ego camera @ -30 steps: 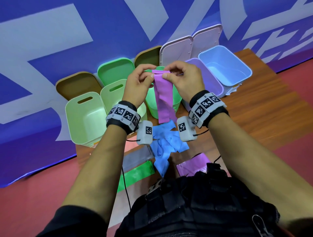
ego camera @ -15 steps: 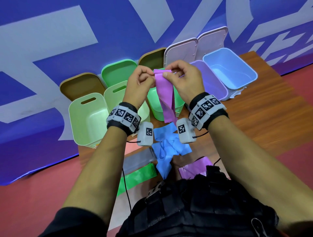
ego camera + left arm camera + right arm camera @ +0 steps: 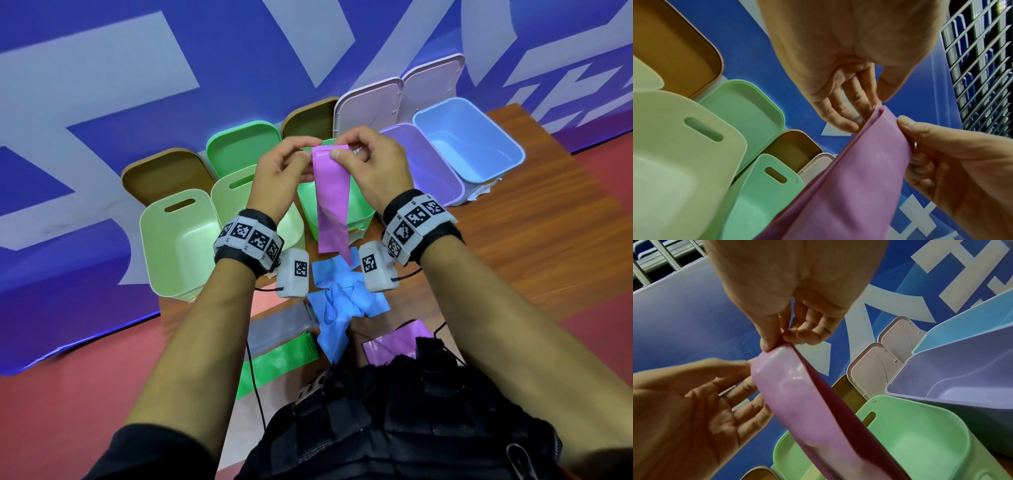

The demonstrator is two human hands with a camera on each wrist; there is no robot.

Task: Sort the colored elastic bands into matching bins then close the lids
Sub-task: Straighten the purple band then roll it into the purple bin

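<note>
Head view shows both hands raised over the bins, the left hand [image 3: 281,164] and the right hand [image 3: 373,161] each pinching the top edge of a purple elastic band [image 3: 330,205] that hangs above the green bin [image 3: 363,214]. The step, as I judge it, is folding before binning; keep the edges aligned, then carry it right to the purple bin [image 3: 442,192], whose lid [image 3: 368,108] stands open behind.

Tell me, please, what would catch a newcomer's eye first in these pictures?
First, the purple band hanging at centre, its top edge pinched by the left hand and right hand. Behind it stands a row of open pastel bins, and blue bands lie crumpled on the table below.
</note>
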